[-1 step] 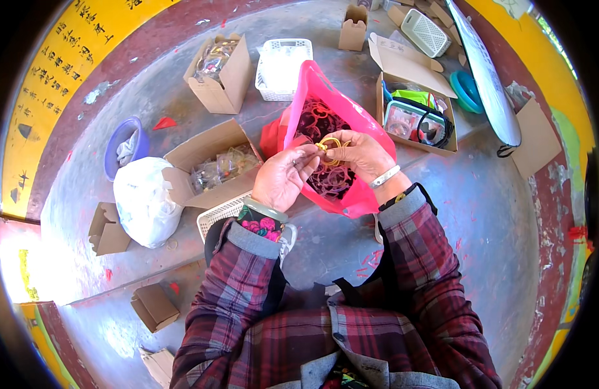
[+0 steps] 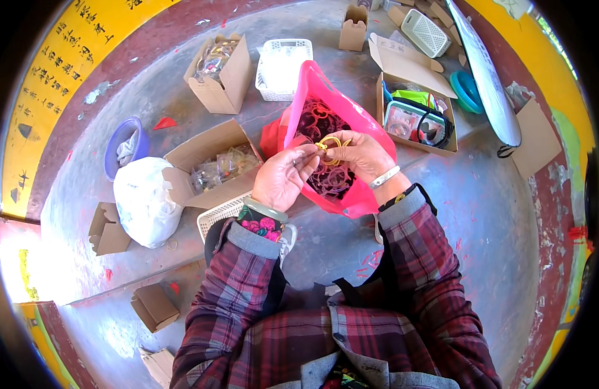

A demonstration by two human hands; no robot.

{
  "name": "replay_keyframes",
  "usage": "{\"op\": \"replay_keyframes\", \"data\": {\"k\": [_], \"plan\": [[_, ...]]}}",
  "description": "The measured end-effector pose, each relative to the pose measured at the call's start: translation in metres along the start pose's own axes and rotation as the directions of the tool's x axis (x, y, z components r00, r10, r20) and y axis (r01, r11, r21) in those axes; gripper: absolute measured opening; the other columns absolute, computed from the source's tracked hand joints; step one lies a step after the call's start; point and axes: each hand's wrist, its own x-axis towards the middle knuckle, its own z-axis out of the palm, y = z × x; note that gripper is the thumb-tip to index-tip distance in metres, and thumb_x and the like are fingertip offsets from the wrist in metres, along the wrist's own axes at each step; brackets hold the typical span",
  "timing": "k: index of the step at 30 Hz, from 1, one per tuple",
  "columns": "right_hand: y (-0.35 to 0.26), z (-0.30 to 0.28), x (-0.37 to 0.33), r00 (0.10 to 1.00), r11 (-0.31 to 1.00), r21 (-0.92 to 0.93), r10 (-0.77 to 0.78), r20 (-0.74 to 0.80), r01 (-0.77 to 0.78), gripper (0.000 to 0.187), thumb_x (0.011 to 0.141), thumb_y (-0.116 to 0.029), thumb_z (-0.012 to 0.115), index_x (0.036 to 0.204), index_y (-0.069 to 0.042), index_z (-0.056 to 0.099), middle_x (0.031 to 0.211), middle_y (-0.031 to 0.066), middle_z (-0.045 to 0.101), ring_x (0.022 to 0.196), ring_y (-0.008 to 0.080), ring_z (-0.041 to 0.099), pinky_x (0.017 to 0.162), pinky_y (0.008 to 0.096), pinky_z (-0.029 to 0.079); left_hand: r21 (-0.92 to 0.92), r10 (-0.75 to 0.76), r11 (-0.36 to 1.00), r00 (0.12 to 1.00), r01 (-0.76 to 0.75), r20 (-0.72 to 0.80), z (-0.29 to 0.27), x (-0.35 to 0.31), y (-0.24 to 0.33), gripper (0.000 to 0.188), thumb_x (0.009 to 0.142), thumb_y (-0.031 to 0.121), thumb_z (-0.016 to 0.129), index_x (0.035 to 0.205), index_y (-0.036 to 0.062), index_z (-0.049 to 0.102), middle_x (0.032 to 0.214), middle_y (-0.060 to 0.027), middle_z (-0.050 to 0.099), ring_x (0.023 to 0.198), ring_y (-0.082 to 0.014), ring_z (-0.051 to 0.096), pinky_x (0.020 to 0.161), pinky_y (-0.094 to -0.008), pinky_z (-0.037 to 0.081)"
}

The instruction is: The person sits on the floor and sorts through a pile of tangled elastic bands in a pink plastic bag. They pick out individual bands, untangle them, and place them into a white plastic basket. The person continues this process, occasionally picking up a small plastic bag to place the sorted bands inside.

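My left hand [image 2: 280, 180] and my right hand [image 2: 364, 157] meet over the mouth of a pink bag [image 2: 359, 200]. Between their fingertips is a small bundle of thin yellow rings [image 2: 323, 146], pinched from both sides. The loops fan out toward the right fingers; a knot-like yellow bit sits by the left fingertips. Whether they are hair ties or bracelets, I cannot tell. Inside the bag lie many pinkish-purple rings [image 2: 332, 181], partly covered by my hands.
Left of the bag stand a carton of clear packets [image 2: 225, 167], a white plastic sack [image 2: 146, 202] and a purple basin [image 2: 140, 144]. Behind are a packed carton [image 2: 231, 81] and white basket [image 2: 283, 94]. An open carton [image 2: 416, 144] sits right, near a leaning board [image 2: 491, 71].
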Motion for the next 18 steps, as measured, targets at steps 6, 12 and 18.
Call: {"op": "replay_keyframes", "data": {"k": [6, 12, 18], "plan": [[0.006, 0.000, 0.002, 0.995, 0.999, -0.006, -0.048, -0.083, 0.048, 0.017, 0.076, -0.005, 0.067, 0.091, 0.003, 0.064, 0.082, 0.0081, 0.065, 0.072, 0.0142, 0.062, 0.070, 0.0245, 0.050, -0.051, -0.022, 0.998, 0.999, 0.024, 0.038, -0.001, 0.001, 0.000, 0.022, 0.085, 0.004, 0.046, 0.098, -0.0111, 0.054, 0.100, -0.0161, 0.059, 0.100, -0.0263, 0.056, 0.090, -0.0318, 0.047], [0.005, 0.006, 0.001, 0.963, 0.975, -0.127, -0.201, -0.178, 0.180, 0.013, 0.078, -0.003, 0.064, 0.090, 0.003, 0.064, 0.083, 0.0069, 0.065, 0.072, 0.0119, 0.061, 0.069, 0.0225, 0.048, 0.078, -0.010, 0.997, 0.999, 0.007, 0.041, -0.001, 0.002, -0.002, 0.022, 0.086, 0.006, 0.047, 0.100, -0.0091, 0.055, 0.098, -0.0160, 0.060, 0.097, -0.0247, 0.058, 0.088, -0.0319, 0.047], [-0.018, 0.018, -0.011, 0.762, 0.563, -0.691, -0.647, -0.026, 0.454, 0.009, 0.078, -0.003, 0.063, 0.086, -0.002, 0.065, 0.079, 0.0062, 0.063, 0.071, 0.0139, 0.060, 0.064, 0.0239, 0.047, 0.293, 0.047, 0.956, 0.998, -0.035, -0.033, -0.005, 0.003, -0.009, 0.023, 0.085, 0.007, 0.049, 0.100, -0.0091, 0.056, 0.098, -0.0159, 0.061, 0.093, -0.0232, 0.059, 0.086, -0.0321, 0.047]]}}
